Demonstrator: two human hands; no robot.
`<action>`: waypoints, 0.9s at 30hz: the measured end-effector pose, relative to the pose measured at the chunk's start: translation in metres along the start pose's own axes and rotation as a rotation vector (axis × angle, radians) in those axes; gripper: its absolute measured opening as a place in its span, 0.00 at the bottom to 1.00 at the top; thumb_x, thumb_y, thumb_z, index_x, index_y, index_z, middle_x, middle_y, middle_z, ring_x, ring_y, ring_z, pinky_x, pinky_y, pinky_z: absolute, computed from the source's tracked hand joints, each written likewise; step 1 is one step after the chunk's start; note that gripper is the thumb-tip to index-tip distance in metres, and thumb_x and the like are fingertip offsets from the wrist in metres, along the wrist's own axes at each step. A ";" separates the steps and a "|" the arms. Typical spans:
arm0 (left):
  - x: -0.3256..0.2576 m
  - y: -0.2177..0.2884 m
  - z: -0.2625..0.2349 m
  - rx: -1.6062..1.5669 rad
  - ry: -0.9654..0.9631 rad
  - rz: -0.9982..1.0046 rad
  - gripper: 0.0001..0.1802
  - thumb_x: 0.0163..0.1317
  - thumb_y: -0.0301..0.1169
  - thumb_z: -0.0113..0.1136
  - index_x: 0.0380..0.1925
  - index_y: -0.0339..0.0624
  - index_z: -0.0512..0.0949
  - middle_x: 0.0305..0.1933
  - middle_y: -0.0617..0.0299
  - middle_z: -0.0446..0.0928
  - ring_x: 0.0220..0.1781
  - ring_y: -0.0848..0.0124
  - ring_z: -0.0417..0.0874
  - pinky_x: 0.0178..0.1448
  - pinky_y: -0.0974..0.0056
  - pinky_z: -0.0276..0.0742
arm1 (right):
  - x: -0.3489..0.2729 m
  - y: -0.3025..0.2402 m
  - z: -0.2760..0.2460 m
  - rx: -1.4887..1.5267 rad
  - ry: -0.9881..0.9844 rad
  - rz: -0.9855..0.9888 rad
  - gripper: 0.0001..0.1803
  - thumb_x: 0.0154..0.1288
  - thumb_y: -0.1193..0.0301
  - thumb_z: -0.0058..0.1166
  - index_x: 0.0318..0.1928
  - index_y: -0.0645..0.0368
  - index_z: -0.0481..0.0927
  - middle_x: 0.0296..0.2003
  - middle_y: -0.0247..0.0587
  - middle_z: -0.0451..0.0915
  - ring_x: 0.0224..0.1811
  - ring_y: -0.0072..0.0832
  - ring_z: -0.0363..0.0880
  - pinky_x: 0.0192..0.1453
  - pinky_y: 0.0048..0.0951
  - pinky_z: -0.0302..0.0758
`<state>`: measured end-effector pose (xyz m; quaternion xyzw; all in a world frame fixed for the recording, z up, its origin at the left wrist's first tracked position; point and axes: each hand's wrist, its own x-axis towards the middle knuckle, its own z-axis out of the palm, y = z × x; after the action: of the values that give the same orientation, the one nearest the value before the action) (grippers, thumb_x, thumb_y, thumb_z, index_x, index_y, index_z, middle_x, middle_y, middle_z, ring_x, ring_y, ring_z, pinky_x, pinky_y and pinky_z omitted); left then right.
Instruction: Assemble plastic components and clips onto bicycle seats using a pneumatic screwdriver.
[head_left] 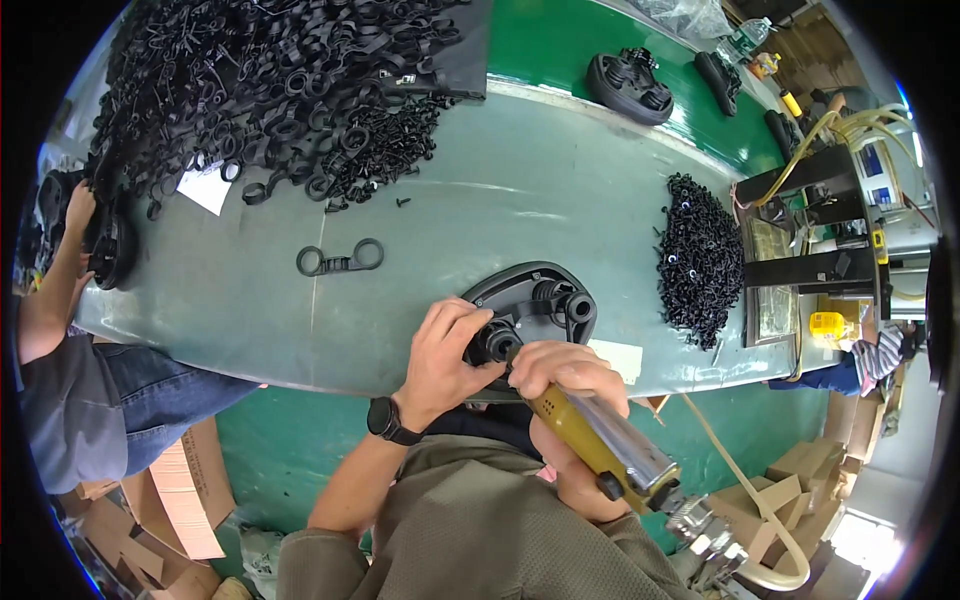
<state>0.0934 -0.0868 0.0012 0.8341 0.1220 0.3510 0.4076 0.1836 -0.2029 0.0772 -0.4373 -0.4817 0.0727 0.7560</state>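
Note:
A black plastic housing (566, 348) with a rounded rim and round ring-shaped parts sits at the table's near edge. My left hand (440, 355) grips a round black fitting (494, 341) at the housing's left side, thumb and fingers bent around it. In my right hand (568, 370) is an olive and silver air screwdriver (590, 435), its front end pointing at that same fitting. The tip is hidden by my fingers, so contact with a screw cannot be seen. A loose black double-ring bracket (340, 261) lies to the left.
Black rings and brackets (270, 90) are heaped at the far left, with black screws (385, 150) beside them. Another screw pile (700, 265) lies at right, near a dark shelf rack (810, 270). One finished-looking housing (630, 88) rests on the green strip. A co-worker's hand (80, 208) is at far left.

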 end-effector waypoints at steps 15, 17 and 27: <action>0.077 -0.068 -0.057 0.481 0.060 -0.056 0.17 0.60 0.32 0.62 0.49 0.37 0.80 0.51 0.51 0.79 0.53 0.50 0.77 0.58 0.52 0.75 | 0.020 -0.035 0.003 0.135 -0.035 -0.026 0.44 0.61 0.30 0.49 0.56 0.59 0.70 0.33 0.43 0.78 0.30 0.37 0.79 0.35 0.39 0.79; 0.098 -0.108 -0.059 0.617 -0.006 -0.020 0.16 0.61 0.29 0.60 0.49 0.37 0.80 0.48 0.51 0.79 0.50 0.51 0.77 0.56 0.52 0.75 | 0.022 -0.040 0.000 0.136 -0.021 -0.067 0.51 0.56 0.22 0.41 0.55 0.59 0.70 0.32 0.43 0.78 0.28 0.36 0.80 0.32 0.38 0.79; 0.055 0.033 -0.025 -0.933 -0.161 -0.826 0.13 0.73 0.30 0.53 0.52 0.32 0.76 0.51 0.55 0.81 0.50 0.69 0.84 0.54 0.64 0.81 | 0.026 -0.055 -0.023 0.182 0.254 -0.186 0.50 0.59 0.24 0.41 0.56 0.62 0.69 0.29 0.45 0.79 0.28 0.38 0.81 0.33 0.42 0.80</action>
<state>0.1134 -0.0663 0.0634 0.4761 0.2370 0.1168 0.8388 0.1985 -0.2364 0.1313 -0.3265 -0.4120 -0.0100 0.8506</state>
